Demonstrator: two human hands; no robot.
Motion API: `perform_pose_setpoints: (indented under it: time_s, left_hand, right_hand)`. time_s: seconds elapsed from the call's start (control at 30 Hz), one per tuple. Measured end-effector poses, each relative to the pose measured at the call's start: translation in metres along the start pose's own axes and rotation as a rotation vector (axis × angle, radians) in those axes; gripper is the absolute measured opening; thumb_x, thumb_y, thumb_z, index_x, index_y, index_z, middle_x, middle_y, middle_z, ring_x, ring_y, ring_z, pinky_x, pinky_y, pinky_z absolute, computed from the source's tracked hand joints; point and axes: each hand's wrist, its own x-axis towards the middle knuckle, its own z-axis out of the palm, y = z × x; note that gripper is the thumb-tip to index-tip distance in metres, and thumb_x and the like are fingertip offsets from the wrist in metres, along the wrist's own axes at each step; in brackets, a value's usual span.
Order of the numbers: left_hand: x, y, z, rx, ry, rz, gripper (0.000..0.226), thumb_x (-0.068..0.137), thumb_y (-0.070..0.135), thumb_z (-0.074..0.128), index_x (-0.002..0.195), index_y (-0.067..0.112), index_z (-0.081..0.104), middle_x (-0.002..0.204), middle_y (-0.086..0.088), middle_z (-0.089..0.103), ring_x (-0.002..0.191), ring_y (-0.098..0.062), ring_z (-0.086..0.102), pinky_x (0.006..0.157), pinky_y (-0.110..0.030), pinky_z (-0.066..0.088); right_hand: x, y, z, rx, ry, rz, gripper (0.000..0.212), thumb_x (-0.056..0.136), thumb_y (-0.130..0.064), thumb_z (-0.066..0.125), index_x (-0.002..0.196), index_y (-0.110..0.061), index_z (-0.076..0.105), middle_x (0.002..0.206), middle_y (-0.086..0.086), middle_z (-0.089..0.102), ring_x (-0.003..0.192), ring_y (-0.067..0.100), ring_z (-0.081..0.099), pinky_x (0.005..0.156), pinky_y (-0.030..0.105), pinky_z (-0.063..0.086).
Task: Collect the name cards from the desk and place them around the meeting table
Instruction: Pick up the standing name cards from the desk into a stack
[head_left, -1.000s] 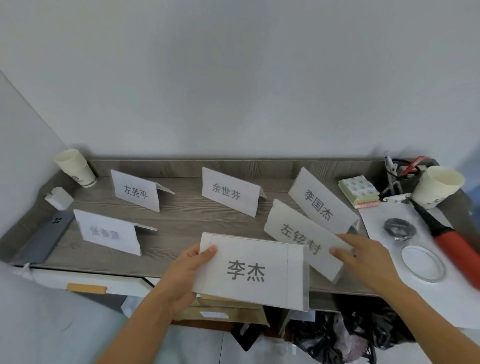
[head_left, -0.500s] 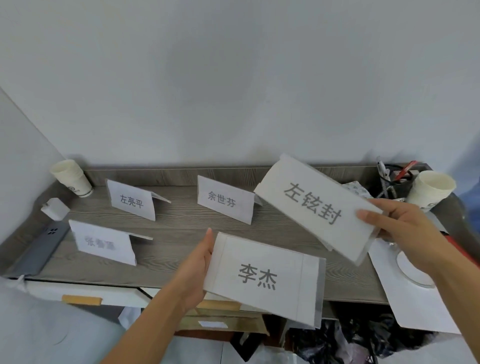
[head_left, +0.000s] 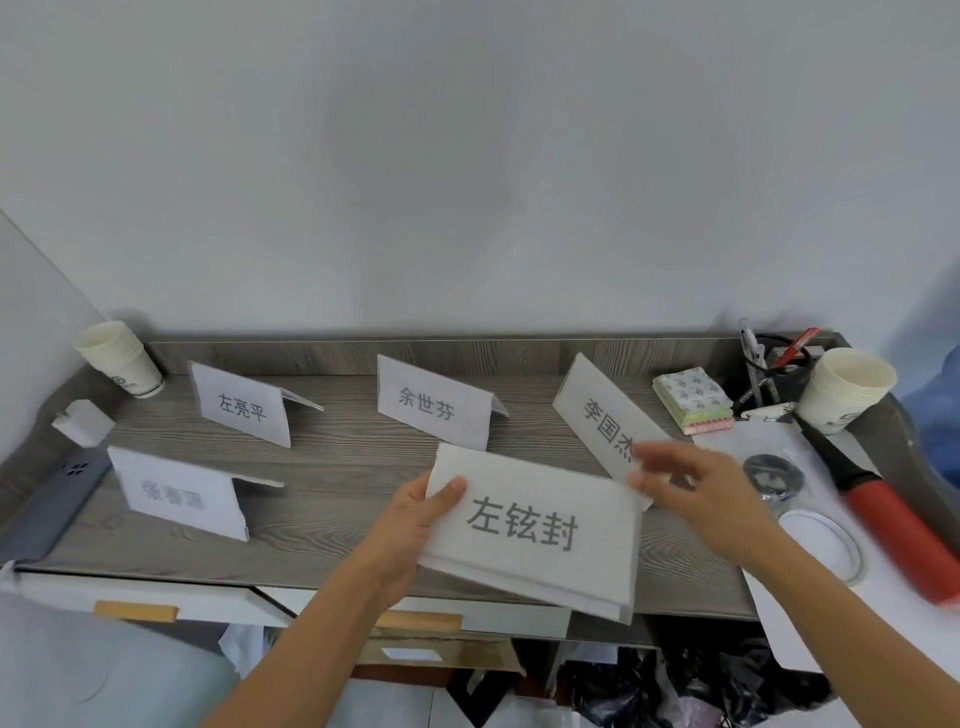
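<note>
Over the front edge of the desk (head_left: 332, 478), the left hand (head_left: 410, 525) pinches a flattened stack of name cards (head_left: 535, 535), thumb on top. Right hand (head_left: 701, 493) hovers loose-fingered at the stack's right corner, gripping nothing. Four cards stay standing behind.

Desk centre (head_left: 337, 467) seems open (cards (head_left: 431, 402) behind).
</note>
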Motion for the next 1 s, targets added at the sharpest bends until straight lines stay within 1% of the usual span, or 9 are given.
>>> perform_pose_setpoints:
  time_s: [0.07, 0.1, 0.2, 0.37, 0.43, 0.5, 0.6, 0.77, 1.0]
  left_hand:
    - [0.005, -0.006, -0.005, -0.043, 0.043, 0.021, 0.036, 0.081, 0.031, 0.062, 0.112, 0.013, 0.065, 0.104, -0.011, 0.075, 0.092, -0.026, 0.072, 0.075, -0.036, 0.059]
    - [0.008, -0.01, -0.009, -0.059, 0.073, 0.03, 0.038, 0.079, 0.032, 0.062, 0.112, 0.014, 0.064, 0.102, -0.01, 0.076, 0.09, -0.025, 0.072, 0.075, -0.036, 0.059]
    - [0.018, -0.02, -0.023, -0.09, 0.139, 0.048, 0.036, 0.082, 0.032, 0.061, 0.114, 0.016, 0.064, 0.103, -0.009, 0.076, 0.092, -0.025, 0.07, 0.081, -0.041, 0.057]
    - [0.029, -0.028, -0.04, -0.085, 0.175, 0.04, 0.034, 0.085, 0.031, 0.06, 0.115, 0.015, 0.063, 0.112, -0.013, 0.072, 0.105, -0.033, 0.065, 0.092, -0.048, 0.052]
    - [0.031, -0.03, -0.047, -0.053, 0.15, 0.033, 0.033, 0.087, 0.028, 0.059, 0.117, 0.013, 0.062, 0.112, -0.012, 0.072, 0.106, -0.032, 0.066, 0.086, -0.044, 0.056]
    - [0.032, -0.031, -0.055, -0.012, 0.123, 0.04, 0.029, 0.091, 0.022, 0.056, 0.117, 0.01, 0.062, 0.107, -0.01, 0.074, 0.098, -0.026, 0.07, 0.076, -0.036, 0.06]
    - [0.03, -0.028, -0.059, 0.09, 0.111, 0.063, 0.023, 0.093, 0.015, 0.053, 0.114, 0.008, 0.061, 0.096, -0.005, 0.077, 0.086, -0.019, 0.072, 0.067, -0.026, 0.059]
    - [0.028, -0.028, -0.059, 0.115, 0.144, 0.021, 0.034, 0.099, 0.023, 0.037, 0.123, 0.01, 0.058, 0.112, -0.014, 0.071, 0.106, -0.032, 0.065, 0.089, -0.044, 0.054]
    - [0.024, -0.025, -0.055, 0.006, 0.175, -0.04, 0.089, 0.087, 0.072, 0.005, 0.114, 0.013, 0.066, 0.111, -0.015, 0.072, 0.111, -0.026, 0.064, 0.101, -0.04, 0.037]
  right_hand:
    - [0.013, 0.007, -0.011, -0.214, 0.354, -0.014, 0.046, 0.08, -0.034, 0.073, 0.123, -0.022, 0.061, 0.117, -0.001, 0.065, 0.107, 0.021, 0.06, 0.084, 0.031, 0.047]
    - [0.021, 0.013, -0.016, -0.278, 0.404, 0.011, 0.054, 0.08, -0.037, 0.072, 0.129, -0.022, 0.056, 0.124, 0.001, 0.061, 0.113, 0.021, 0.057, 0.088, 0.034, 0.045]
    - [0.036, 0.031, -0.014, -0.311, 0.25, 0.178, 0.07, 0.079, -0.045, 0.071, 0.138, -0.018, 0.046, 0.136, 0.006, 0.056, 0.12, 0.025, 0.054, 0.096, 0.043, 0.045]
    - [0.046, 0.044, -0.013, -0.235, 0.247, 0.192, 0.032, 0.087, -0.033, 0.065, 0.108, -0.009, 0.07, 0.079, 0.005, 0.068, 0.073, 0.024, 0.061, 0.068, 0.042, 0.051]
    - [0.044, 0.041, -0.023, -0.006, 0.316, 0.18, 0.027, 0.089, -0.024, 0.064, 0.106, -0.004, 0.068, 0.084, 0.016, 0.07, 0.073, 0.026, 0.061, 0.073, 0.048, 0.056]
    - [0.034, 0.028, -0.036, 0.186, 0.335, 0.096, 0.022, 0.091, -0.019, 0.061, 0.11, -0.009, 0.066, 0.087, 0.006, 0.071, 0.074, 0.017, 0.064, 0.069, 0.029, 0.061]
    - [0.019, -0.007, -0.043, 0.211, 0.176, -0.092, 0.017, 0.092, -0.017, 0.06, 0.107, -0.021, 0.067, 0.089, -0.009, 0.074, 0.075, 0.002, 0.07, 0.065, 0.01, 0.055]
    - [0.018, -0.034, 0.011, -0.01, -0.24, -0.203, 0.016, 0.089, -0.015, 0.063, 0.097, -0.028, 0.07, 0.093, -0.013, 0.076, 0.085, 0.005, 0.07, 0.071, 0.022, 0.055]
    - [0.023, 0.0, 0.073, -0.075, -0.366, -0.134, 0.02, 0.092, -0.026, 0.06, 0.107, -0.039, 0.06, 0.107, -0.009, 0.07, 0.103, 0.014, 0.065, 0.081, 0.032, 0.055]
